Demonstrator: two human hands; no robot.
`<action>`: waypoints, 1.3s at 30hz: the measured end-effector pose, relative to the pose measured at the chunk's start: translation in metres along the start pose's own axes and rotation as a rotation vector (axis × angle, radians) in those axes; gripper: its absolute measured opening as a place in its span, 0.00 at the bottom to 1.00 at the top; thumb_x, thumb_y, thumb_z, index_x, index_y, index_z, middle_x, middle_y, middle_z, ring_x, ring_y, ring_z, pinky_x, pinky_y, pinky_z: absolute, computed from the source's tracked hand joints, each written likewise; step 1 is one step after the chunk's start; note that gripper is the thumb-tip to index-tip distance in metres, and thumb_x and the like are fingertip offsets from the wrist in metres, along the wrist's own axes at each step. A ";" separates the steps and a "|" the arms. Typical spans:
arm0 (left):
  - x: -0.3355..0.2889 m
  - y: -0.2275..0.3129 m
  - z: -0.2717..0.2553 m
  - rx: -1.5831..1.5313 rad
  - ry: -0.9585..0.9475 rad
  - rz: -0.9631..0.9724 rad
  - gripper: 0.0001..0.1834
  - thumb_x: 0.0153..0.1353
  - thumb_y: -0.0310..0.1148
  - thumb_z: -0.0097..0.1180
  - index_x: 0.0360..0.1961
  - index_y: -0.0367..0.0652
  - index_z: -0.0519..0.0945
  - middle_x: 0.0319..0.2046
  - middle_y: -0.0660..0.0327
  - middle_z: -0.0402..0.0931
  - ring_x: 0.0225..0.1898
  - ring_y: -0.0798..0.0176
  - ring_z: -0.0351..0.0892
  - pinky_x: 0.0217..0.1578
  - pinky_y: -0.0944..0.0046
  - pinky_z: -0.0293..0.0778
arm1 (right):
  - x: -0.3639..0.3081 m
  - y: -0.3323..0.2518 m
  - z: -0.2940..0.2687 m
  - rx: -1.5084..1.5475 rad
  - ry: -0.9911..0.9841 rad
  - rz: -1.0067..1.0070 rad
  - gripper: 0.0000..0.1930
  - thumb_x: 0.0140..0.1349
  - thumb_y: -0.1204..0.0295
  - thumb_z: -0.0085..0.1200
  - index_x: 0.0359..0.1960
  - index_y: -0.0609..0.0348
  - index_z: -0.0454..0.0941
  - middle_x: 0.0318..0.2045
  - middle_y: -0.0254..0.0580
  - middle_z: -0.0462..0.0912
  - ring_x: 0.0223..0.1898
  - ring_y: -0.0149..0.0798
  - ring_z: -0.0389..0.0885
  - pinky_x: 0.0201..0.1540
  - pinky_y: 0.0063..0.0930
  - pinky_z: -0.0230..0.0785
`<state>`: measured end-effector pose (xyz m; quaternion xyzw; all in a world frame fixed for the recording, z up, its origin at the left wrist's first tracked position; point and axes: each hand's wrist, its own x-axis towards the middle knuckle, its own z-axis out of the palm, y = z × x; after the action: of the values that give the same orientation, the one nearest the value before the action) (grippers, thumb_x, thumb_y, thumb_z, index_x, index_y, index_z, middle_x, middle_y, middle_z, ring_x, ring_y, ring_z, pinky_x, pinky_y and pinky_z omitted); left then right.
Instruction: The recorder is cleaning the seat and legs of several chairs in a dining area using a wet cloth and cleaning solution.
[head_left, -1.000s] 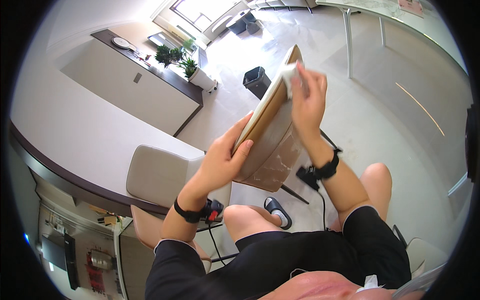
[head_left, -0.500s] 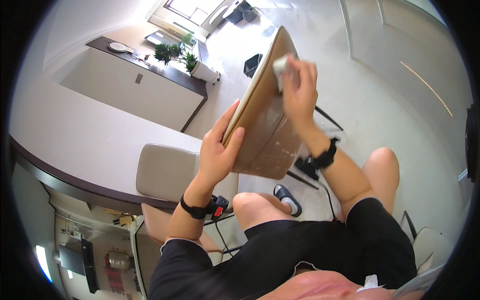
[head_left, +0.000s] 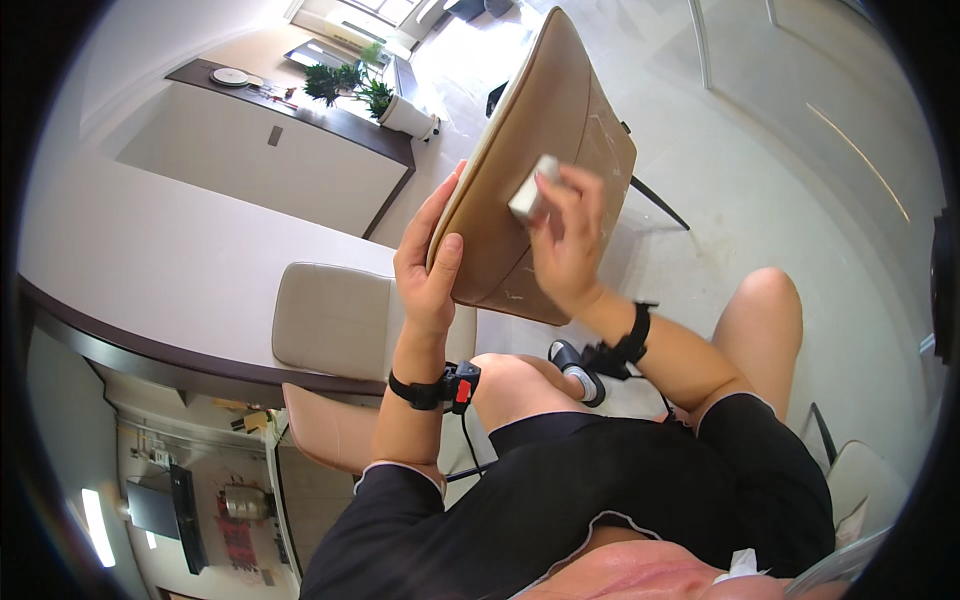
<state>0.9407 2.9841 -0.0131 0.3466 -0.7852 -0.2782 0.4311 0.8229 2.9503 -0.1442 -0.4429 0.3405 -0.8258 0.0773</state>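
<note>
A brown leather chair (head_left: 560, 100) is tilted up in front of me, its padded panel facing my right side. Pale streaks and white marks show on the leather. My left hand (head_left: 428, 265) grips the panel's near left edge, thumb on the brown face and fingers behind the rim. In my right hand (head_left: 570, 245), slightly blurred, is a white sponge block (head_left: 528, 200) pressed against or very close to the leather. A black chair leg (head_left: 662, 203) sticks out beyond the panel's right side.
To the left runs a white counter (head_left: 180, 230) with a beige chair (head_left: 330, 320) against it. A pinkish chair (head_left: 330, 430) stands nearer me. Potted plants (head_left: 375, 98) are at the far left. My knees and a dark slipper (head_left: 578, 372) are below.
My right hand has moved the sponge down and left across the leather. The chair panel has shifted up and slightly tilted, with my left hand still on its edge.
</note>
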 end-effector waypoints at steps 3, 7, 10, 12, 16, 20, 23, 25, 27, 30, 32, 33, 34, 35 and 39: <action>0.011 0.003 0.018 0.022 0.054 0.006 0.29 0.70 0.34 0.53 0.68 0.30 0.68 0.66 0.50 0.70 0.68 0.57 0.68 0.69 0.60 0.58 | 0.046 0.032 0.000 -0.027 0.140 -0.051 0.21 0.58 0.83 0.55 0.54 0.56 0.78 0.53 0.50 0.74 0.54 0.52 0.74 0.58 0.41 0.67; 0.022 -0.013 0.050 -0.013 0.073 0.109 0.25 0.71 0.32 0.52 0.67 0.32 0.70 0.66 0.51 0.71 0.66 0.60 0.70 0.67 0.62 0.62 | 0.081 0.070 -0.004 0.097 0.263 0.314 0.16 0.64 0.74 0.58 0.55 0.57 0.78 0.51 0.48 0.77 0.51 0.46 0.77 0.54 0.35 0.71; 0.025 -0.021 0.054 0.075 0.094 0.197 0.25 0.76 0.38 0.48 0.67 0.34 0.71 0.66 0.52 0.71 0.66 0.61 0.70 0.67 0.62 0.61 | 0.090 0.053 -0.006 0.102 0.236 0.344 0.17 0.65 0.72 0.59 0.54 0.59 0.77 0.50 0.47 0.77 0.48 0.45 0.77 0.54 0.35 0.70; 0.023 -0.024 0.054 0.040 0.094 0.183 0.27 0.77 0.43 0.44 0.67 0.33 0.71 0.67 0.51 0.71 0.66 0.60 0.69 0.67 0.61 0.61 | 0.071 0.025 -0.008 -0.059 0.188 0.042 0.17 0.62 0.75 0.59 0.54 0.58 0.77 0.49 0.48 0.75 0.50 0.49 0.74 0.55 0.40 0.67; 0.020 -0.029 0.054 -0.029 0.067 0.194 0.33 0.79 0.51 0.35 0.67 0.31 0.69 0.68 0.49 0.68 0.68 0.57 0.67 0.69 0.59 0.59 | -0.010 0.002 -0.017 -0.014 0.013 -0.159 0.28 0.53 0.81 0.61 0.59 0.51 0.76 0.56 0.51 0.72 0.56 0.53 0.71 0.59 0.44 0.64; 0.018 -0.029 0.057 -0.024 0.035 0.186 0.34 0.79 0.52 0.33 0.68 0.30 0.67 0.69 0.48 0.65 0.70 0.56 0.65 0.70 0.58 0.57 | -0.029 0.065 -0.031 -0.071 -0.054 -0.393 0.31 0.50 0.84 0.59 0.59 0.48 0.77 0.57 0.52 0.72 0.56 0.54 0.72 0.59 0.46 0.67; 0.014 -0.028 0.056 -0.025 0.048 0.192 0.34 0.79 0.52 0.33 0.69 0.30 0.66 0.71 0.48 0.63 0.71 0.55 0.62 0.71 0.58 0.55 | -0.047 0.108 -0.041 -0.169 -0.078 -0.145 0.28 0.53 0.83 0.59 0.58 0.51 0.76 0.57 0.53 0.72 0.55 0.54 0.73 0.59 0.45 0.68; 0.013 -0.028 0.059 -0.049 0.047 0.178 0.34 0.79 0.52 0.32 0.69 0.31 0.64 0.71 0.48 0.62 0.72 0.54 0.60 0.72 0.57 0.53 | -0.043 0.128 -0.044 -0.221 -0.015 0.020 0.27 0.54 0.82 0.59 0.59 0.52 0.76 0.58 0.52 0.72 0.55 0.54 0.73 0.59 0.44 0.68; 0.012 -0.032 0.061 -0.056 0.042 0.177 0.35 0.79 0.52 0.31 0.70 0.31 0.64 0.72 0.48 0.61 0.72 0.54 0.59 0.72 0.57 0.53 | -0.032 0.124 -0.042 -0.275 0.053 0.186 0.26 0.56 0.80 0.60 0.59 0.54 0.75 0.59 0.51 0.72 0.56 0.54 0.74 0.59 0.44 0.68; 0.011 -0.037 0.058 -0.043 0.050 0.184 0.35 0.79 0.52 0.30 0.70 0.31 0.64 0.72 0.48 0.60 0.73 0.54 0.59 0.72 0.56 0.52 | 0.032 0.045 -0.041 -0.045 0.015 0.057 0.23 0.60 0.76 0.60 0.59 0.55 0.76 0.59 0.49 0.73 0.57 0.54 0.73 0.58 0.44 0.68; 0.010 -0.035 0.055 -0.026 0.054 0.190 0.35 0.79 0.52 0.29 0.70 0.31 0.64 0.72 0.48 0.60 0.73 0.54 0.59 0.72 0.56 0.52 | 0.049 0.004 -0.045 -0.008 -0.016 -0.116 0.23 0.58 0.76 0.61 0.57 0.53 0.77 0.59 0.46 0.74 0.58 0.53 0.73 0.58 0.44 0.68; 0.011 -0.034 0.054 -0.062 0.056 0.182 0.34 0.79 0.51 0.28 0.70 0.31 0.64 0.72 0.48 0.59 0.73 0.54 0.59 0.72 0.56 0.52 | 0.043 -0.009 -0.041 -0.008 -0.018 -0.112 0.23 0.58 0.76 0.61 0.57 0.53 0.77 0.59 0.46 0.74 0.58 0.53 0.73 0.58 0.44 0.68; 0.012 -0.034 0.054 -0.097 0.060 0.170 0.34 0.80 0.51 0.27 0.70 0.31 0.63 0.73 0.48 0.59 0.73 0.54 0.59 0.72 0.56 0.52 | 0.035 -0.020 -0.036 0.028 -0.119 -0.252 0.23 0.57 0.76 0.62 0.56 0.52 0.78 0.59 0.46 0.74 0.57 0.53 0.74 0.58 0.44 0.68; 0.012 -0.032 0.058 -0.255 0.113 0.083 0.41 0.77 0.59 0.26 0.71 0.32 0.61 0.71 0.50 0.63 0.71 0.55 0.62 0.71 0.58 0.55 | 0.030 -0.025 -0.033 0.067 -0.221 -0.392 0.23 0.55 0.76 0.62 0.55 0.50 0.79 0.59 0.45 0.74 0.56 0.52 0.74 0.58 0.44 0.68; 0.012 -0.025 0.058 -0.049 0.073 0.150 0.41 0.77 0.60 0.24 0.72 0.32 0.60 0.71 0.50 0.63 0.72 0.55 0.61 0.71 0.57 0.55 | -0.053 0.058 -0.025 -0.072 -0.090 -0.467 0.27 0.49 0.80 0.63 0.55 0.47 0.77 0.58 0.52 0.73 0.53 0.54 0.74 0.54 0.47 0.71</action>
<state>0.8929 2.9671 -0.0535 0.2860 -0.7856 -0.2514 0.4876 0.8251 2.9420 -0.2261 -0.5483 0.2542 -0.7881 -0.1168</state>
